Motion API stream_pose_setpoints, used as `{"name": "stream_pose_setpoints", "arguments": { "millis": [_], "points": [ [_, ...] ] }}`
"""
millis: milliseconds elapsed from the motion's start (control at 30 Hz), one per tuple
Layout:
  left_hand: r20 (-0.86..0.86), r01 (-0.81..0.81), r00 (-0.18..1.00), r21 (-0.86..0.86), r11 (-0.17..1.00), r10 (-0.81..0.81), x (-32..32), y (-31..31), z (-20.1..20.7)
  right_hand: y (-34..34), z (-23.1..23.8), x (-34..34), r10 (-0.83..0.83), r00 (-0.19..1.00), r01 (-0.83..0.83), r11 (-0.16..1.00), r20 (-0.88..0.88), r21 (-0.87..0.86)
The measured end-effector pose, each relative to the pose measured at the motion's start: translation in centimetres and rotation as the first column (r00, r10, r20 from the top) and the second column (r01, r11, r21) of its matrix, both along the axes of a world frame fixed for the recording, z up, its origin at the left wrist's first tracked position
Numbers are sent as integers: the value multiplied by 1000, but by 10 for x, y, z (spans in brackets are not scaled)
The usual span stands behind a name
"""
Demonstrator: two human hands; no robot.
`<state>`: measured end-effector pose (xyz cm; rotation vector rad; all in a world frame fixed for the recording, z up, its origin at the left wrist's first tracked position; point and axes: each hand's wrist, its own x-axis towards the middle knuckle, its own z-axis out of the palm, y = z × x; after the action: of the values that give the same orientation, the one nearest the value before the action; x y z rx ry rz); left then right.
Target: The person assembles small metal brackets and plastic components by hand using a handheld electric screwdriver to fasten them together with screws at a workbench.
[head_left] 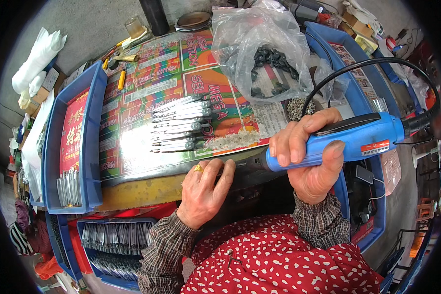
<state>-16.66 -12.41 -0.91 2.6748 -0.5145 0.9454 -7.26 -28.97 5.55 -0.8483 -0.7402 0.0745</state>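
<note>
My right hand (311,157) is wrapped round a blue electric screwdriver (348,139) with a black cable at its rear. The tool lies nearly level, its dark front end pointing left toward my left hand (206,188). The left hand's fingers are bent and closed at the table's front edge, right by the driver's tip. What they pinch, if anything, is hidden. Beyond that hand, a row of slim silver metal pieces (181,120) with dark ends lies on the printed table cover (147,105).
A clear plastic bag (230,44) of small black parts stands at the back, beside a dish of small screws (296,108). Blue bins (97,147) flank the table. Another bin (88,223) below holds many slim metal pieces. A yellow-handled tool (122,80) lies back left.
</note>
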Motion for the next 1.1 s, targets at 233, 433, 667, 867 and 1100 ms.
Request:
{"name": "stream_pose_setpoints", "arguments": {
  "millis": [233,433,667,867,1100],
  "points": [
    [8,-8,1000,-22,1000,8,4,-3,1,-2,0,0,-9,1000,9,1000,-1,-11],
    [5,-22,1000,-119,993,22,3,-5,3,-5,3,-3,-13,1000,13,1000,18,15],
    [-67,-91,995,-376,922,71,-9,-13,17,-10,7,-8,13,999,-13,1000,29,16],
    [-402,-254,908,-754,605,-119,-33,-19,24,-12,12,-11,39,996,-33,997,84,-66],
    [-429,-369,871,-893,256,-240,-43,-18,20,-5,10,-19,92,989,-84,994,116,-73]
  ]
}}
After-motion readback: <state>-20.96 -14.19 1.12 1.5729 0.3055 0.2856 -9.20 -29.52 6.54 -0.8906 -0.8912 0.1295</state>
